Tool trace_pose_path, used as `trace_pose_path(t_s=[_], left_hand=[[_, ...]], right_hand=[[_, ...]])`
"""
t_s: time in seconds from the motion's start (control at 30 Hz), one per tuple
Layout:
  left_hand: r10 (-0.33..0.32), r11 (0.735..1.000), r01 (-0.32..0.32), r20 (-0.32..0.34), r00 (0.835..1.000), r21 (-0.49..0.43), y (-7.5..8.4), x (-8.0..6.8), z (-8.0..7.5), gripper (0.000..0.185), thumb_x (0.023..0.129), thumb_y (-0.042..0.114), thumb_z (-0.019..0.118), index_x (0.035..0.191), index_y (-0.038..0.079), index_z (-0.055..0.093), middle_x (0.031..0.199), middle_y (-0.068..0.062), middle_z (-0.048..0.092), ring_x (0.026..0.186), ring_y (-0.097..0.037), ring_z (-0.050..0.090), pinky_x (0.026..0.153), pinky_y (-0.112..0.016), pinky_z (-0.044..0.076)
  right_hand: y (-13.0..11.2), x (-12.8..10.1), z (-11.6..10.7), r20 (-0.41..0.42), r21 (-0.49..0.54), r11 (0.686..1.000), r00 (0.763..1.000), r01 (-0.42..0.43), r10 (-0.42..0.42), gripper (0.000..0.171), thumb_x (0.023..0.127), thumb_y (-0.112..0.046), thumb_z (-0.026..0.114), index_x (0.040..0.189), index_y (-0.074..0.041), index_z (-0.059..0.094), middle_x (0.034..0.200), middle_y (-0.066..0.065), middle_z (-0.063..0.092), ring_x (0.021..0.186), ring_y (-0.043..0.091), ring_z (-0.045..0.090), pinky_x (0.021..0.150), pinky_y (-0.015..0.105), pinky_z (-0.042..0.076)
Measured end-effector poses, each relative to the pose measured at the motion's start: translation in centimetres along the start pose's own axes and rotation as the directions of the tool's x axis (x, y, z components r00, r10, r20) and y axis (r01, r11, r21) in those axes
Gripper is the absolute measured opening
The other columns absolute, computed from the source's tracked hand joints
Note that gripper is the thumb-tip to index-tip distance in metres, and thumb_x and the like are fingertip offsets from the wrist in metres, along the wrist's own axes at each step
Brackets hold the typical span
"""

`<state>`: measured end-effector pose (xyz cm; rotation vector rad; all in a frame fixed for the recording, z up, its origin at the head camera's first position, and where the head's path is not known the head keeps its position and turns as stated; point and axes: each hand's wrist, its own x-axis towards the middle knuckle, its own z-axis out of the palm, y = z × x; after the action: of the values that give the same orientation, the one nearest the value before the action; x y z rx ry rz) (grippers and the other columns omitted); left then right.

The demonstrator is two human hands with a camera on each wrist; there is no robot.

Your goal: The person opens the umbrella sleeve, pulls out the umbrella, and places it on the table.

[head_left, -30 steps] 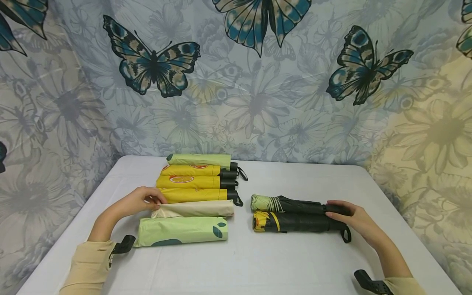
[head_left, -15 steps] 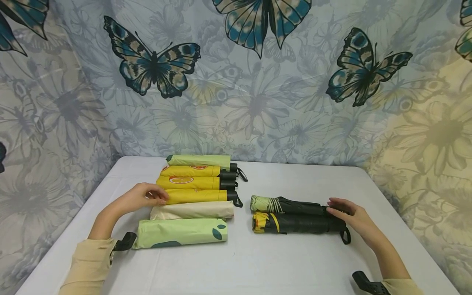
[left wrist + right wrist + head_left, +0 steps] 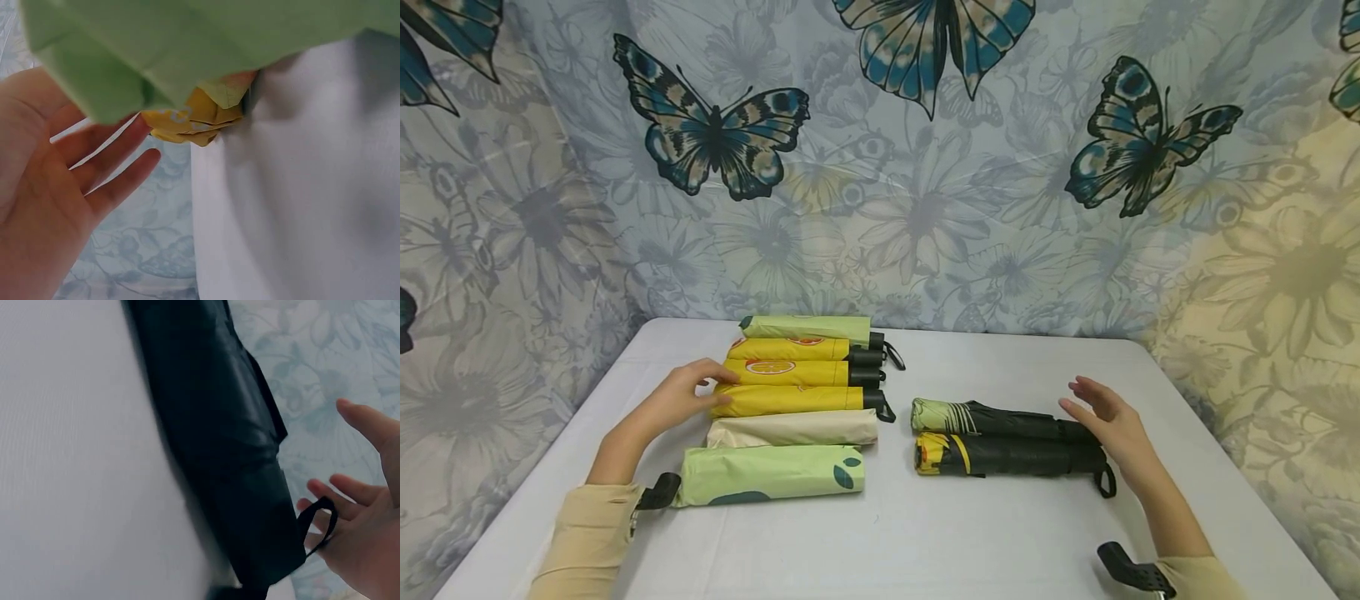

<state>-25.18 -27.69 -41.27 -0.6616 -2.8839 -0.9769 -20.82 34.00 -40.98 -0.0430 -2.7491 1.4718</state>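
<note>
My left hand (image 3: 679,398) is at the left end of the nearest yellow folded umbrella (image 3: 797,401), its fingers extended; in the left wrist view its fingertips meet the yellow fabric end (image 3: 194,120), and the thumb is hidden. On the right, my right hand (image 3: 1116,425) hovers with spread fingers by the handle ends of two dark folded umbrellas, one with a green end (image 3: 936,415) and one with a yellow end (image 3: 931,454). The right wrist view shows a dark umbrella (image 3: 212,437) with its wrist loop (image 3: 320,519) in front of the fingers, nothing gripped.
In the left row, a green umbrella (image 3: 808,326) and two more yellow ones, (image 3: 793,349) lie farther back. Closer in are a beige umbrella (image 3: 797,428) and a light green one (image 3: 771,473) with leaf prints. A butterfly-print cloth (image 3: 925,208) hangs behind the white table (image 3: 880,550).
My right hand has let go of the green-ended umbrella's handle and lifted, fingers spreading. The left hand has moved slightly left and away from me, its fingers opening at the yellow umbrella's end.
</note>
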Motion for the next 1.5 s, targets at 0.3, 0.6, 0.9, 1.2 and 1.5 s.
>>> trace_pose_path(t_s=[0.3, 0.6, 0.9, 1.2, 1.5], left_hand=[[-0.009, 1.0, 0.009, 0.031, 0.999, -0.002, -0.3, 0.0, 0.3, 0.037, 0.087, 0.016, 0.073, 0.122, 0.006, 0.066, 0.119, -0.012, 0.066, 0.112, -0.034, 0.059, 0.094, -0.053, 0.051], [-0.027, 0.999, 0.028, 0.059, 0.998, -0.016, -0.2, 0.0, 0.3, 0.045, 0.084, 0.021, 0.076, 0.125, 0.005, 0.064, 0.123, -0.015, 0.063, 0.117, -0.037, 0.056, 0.094, -0.051, 0.052], [-0.021, 1.0, 0.021, 0.064, 0.998, -0.01, -0.4, -0.1, 0.4, 0.044, 0.083, 0.012, 0.076, 0.125, 0.004, 0.064, 0.121, -0.014, 0.063, 0.116, -0.036, 0.057, 0.095, -0.052, 0.051], [-0.008, 0.999, 0.01, 0.049, 0.999, -0.036, -0.6, -0.3, 0.6, 0.043, 0.082, 0.009, 0.076, 0.124, 0.003, 0.065, 0.119, -0.014, 0.063, 0.114, -0.035, 0.057, 0.098, -0.053, 0.05], [-0.017, 0.999, 0.019, 0.057, 0.998, -0.035, -0.5, -0.2, 0.5, 0.042, 0.083, 0.012, 0.076, 0.123, 0.004, 0.065, 0.119, -0.014, 0.062, 0.113, -0.035, 0.057, 0.099, -0.053, 0.05]], right_hand=[[-1.7, 1.2, 2.0, -0.032, 0.055, 0.998, 0.999, 0.01, -0.008, 0.076, 0.096, -0.045, 0.058, 0.155, -0.009, 0.025, 0.154, 0.019, 0.039, 0.144, 0.034, 0.034, 0.117, 0.054, 0.03], [-3.5, 2.4, 5.0, 0.017, 0.11, 0.993, 0.999, 0.049, -0.051, 0.076, 0.095, -0.047, 0.059, 0.153, -0.007, 0.03, 0.151, 0.015, 0.045, 0.141, 0.03, 0.04, 0.116, 0.051, 0.033], [-5.6, 3.2, 7.4, 0.062, 0.19, 0.979, 0.994, 0.075, -0.089, 0.073, 0.092, -0.044, 0.064, 0.151, -0.011, 0.035, 0.15, 0.014, 0.046, 0.142, 0.031, 0.039, 0.118, 0.054, 0.031], [-7.2, 3.9, 10.0, 0.091, 0.255, 0.964, 0.991, 0.07, -0.096, 0.068, 0.092, -0.041, 0.067, 0.147, -0.012, 0.041, 0.147, 0.013, 0.05, 0.139, 0.029, 0.044, 0.118, 0.052, 0.031], [-8.6, 4.1, 12.3, 0.141, 0.294, 0.955, 0.987, 0.029, -0.074, 0.066, 0.091, -0.039, 0.068, 0.146, -0.012, 0.043, 0.145, 0.013, 0.052, 0.136, 0.028, 0.047, 0.118, 0.05, 0.033]])
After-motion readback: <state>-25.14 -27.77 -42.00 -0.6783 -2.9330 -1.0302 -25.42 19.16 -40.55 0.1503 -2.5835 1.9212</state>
